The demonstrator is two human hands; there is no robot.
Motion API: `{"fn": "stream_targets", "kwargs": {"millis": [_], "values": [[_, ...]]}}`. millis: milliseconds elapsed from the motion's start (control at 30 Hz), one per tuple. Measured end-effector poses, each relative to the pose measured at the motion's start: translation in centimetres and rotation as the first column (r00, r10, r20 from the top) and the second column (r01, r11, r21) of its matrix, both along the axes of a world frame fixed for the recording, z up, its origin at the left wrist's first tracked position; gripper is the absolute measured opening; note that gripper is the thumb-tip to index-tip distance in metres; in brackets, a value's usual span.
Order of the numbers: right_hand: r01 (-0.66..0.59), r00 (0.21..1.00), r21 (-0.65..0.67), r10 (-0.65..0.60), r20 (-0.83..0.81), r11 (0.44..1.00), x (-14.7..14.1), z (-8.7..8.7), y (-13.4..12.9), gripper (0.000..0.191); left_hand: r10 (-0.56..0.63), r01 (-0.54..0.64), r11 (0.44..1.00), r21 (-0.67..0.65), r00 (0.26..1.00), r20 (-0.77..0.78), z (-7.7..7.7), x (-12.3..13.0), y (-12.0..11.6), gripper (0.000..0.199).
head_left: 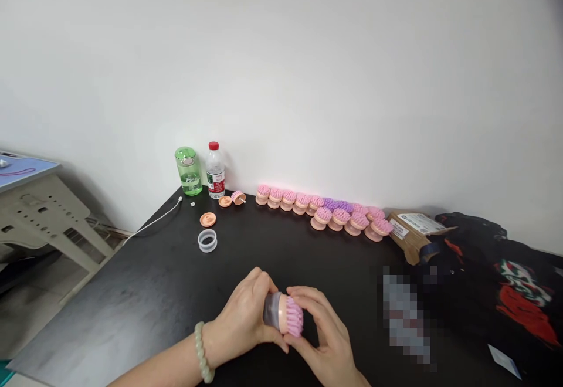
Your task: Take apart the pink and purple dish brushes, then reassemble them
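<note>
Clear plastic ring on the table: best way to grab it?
Pinch the clear ring across its outer wall from above, with the left hand coming from the near side. It lies flat, open end up, and its low round wall gives fingers opposite sides; the orange disc sits apart behind it.

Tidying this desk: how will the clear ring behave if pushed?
The clear plastic ring looks thin-walled, so probably light and easily slid across the dark tabletop. Lying flat, it likely won't roll, though its smooth sides may feel slippery.
</note>
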State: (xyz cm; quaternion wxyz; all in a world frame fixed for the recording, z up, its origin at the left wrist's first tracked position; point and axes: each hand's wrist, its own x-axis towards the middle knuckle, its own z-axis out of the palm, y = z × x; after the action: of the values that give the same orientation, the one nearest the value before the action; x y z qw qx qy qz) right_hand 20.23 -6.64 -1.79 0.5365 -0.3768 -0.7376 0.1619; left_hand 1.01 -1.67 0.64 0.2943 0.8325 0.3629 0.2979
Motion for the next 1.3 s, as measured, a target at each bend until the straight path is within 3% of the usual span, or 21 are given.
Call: {"fn": "stream_targets", "kwargs": {"millis": [167, 333, 567, 700, 867, 933, 1000, 1067, 1133, 1200, 1300], "values": [[0.007, 1.0, -0.012, -0.006, 0.014, 1.0, 0.3, -0.2, -0.1, 0.04, -0.087, 0.089, 0.965, -0.247, 0.996, 0.017, 1.6, -0.7, -0.3, 0.052], [0.017, 1.0, -0.042, -0.017, 0.005, 0.999, 0.8, -0.2, 0.0, 0.044, -0.191, 0.267, 0.855, -0.446, 0.959, 0.208, 1.9, -1.5, 0.5, 0.048], [-0.011, 0.999, -0.009, 0.011, 0.042, 1.0, 0.9, 0.5, 0.4, 0.036, -0.051, 0.318, 0.773, -0.549, 0.893, 0.446, 1.3, -0.9, 0.7, 0.04], [-0.033, 0.998, 0.001, 0.033, 0.061, 0.999, 0.8, 1.2, 0.3, 0.034, -0.03, 0.323, 0.713, -0.622, 0.901, 0.433, 1.5, -0.6, 0.5, 0.036], [-0.095, 0.987, 0.024, 0.091, 0.129, 0.995, 1.0, 1.6, 0.0, 0.041, 0.021, 0.344, 0.565, -0.75, 0.903, 0.43, 1.1, -0.2, 0.5, 0.039], [-0.085, 0.986, 0.024, 0.081, 0.145, 0.996, 1.1, 1.4, 0.0, 0.041, 0.042, 0.361, 0.544, -0.758, 0.89, 0.454, 0.8, 0.0, 0.5, 0.038], [-0.024, 0.992, -0.025, 0.027, 0.125, 0.999, 1.0, 0.9, 0.1, 0.041, 0.03, 0.37, 0.622, -0.69, 0.869, 0.493, 0.5, 0.1, 0.4, 0.037], [0.053, 0.998, -0.146, -0.046, 0.051, 0.988, 0.8, 0.3, 0.2, 0.042, -0.024, 0.314, 0.793, -0.523, 0.872, 0.488, 0.3, 0.1, 0.2, 0.034], [0.04, 0.995, -0.342, -0.07, -0.074, 0.939, 0.4, 0.0, 0.4, 0.037, -0.111, 0.238, 0.932, -0.273, 0.906, 0.409, 0.1, 0.0, -0.1, 0.018], [-0.09, 0.971, -0.527, -0.043, -0.235, 0.845, 0.1, 0.0, 0.5, 0.027, -0.206, 0.237, 0.97, -0.064, 0.928, 0.312, 0.0, 0.0, -0.3, 0.015], [-0.263, 0.903, -0.63, -0.043, -0.427, 0.731, -0.3, 0.5, 0.6, 0.028, -0.257, 0.286, 0.957, -0.044, 0.911, 0.323, 0.1, 0.0, -0.4, 0.023]]}}
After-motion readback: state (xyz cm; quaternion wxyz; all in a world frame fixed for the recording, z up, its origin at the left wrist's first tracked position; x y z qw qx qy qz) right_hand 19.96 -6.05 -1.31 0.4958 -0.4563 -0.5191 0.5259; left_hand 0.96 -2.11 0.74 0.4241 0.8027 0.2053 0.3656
